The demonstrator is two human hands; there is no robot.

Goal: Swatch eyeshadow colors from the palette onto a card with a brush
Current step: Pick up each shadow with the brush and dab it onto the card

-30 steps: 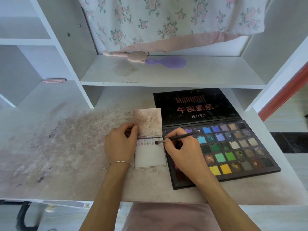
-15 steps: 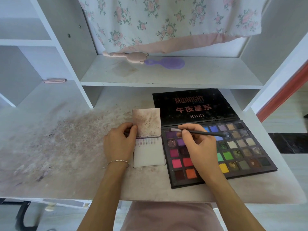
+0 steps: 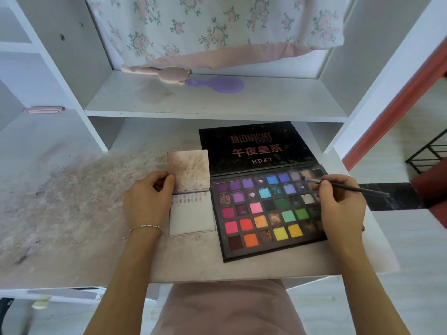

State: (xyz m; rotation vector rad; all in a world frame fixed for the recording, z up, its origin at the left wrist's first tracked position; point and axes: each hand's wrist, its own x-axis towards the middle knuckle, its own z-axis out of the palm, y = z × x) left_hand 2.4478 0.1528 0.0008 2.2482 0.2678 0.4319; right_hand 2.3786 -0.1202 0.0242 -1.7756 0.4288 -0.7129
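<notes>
Right hand (image 3: 342, 209): curled fingers (image 3: 324, 189) are pinched on the brush (image 3: 348, 187); the handle is pointed right, the tip left of the fingers over the palette's (image 3: 266, 211) upper right pans.
Left hand (image 3: 145, 204): fingers are bent and pressed at the card's (image 3: 191, 213) left edge, at its fold.
Card: laid on the table (image 3: 72, 213) between the hands, touching the palette's left edge; faint swatches are seen just right of the left fingertips.
Room: bare stained table is left beyond the left hand; a shelf (image 3: 217, 102) is set above.
</notes>
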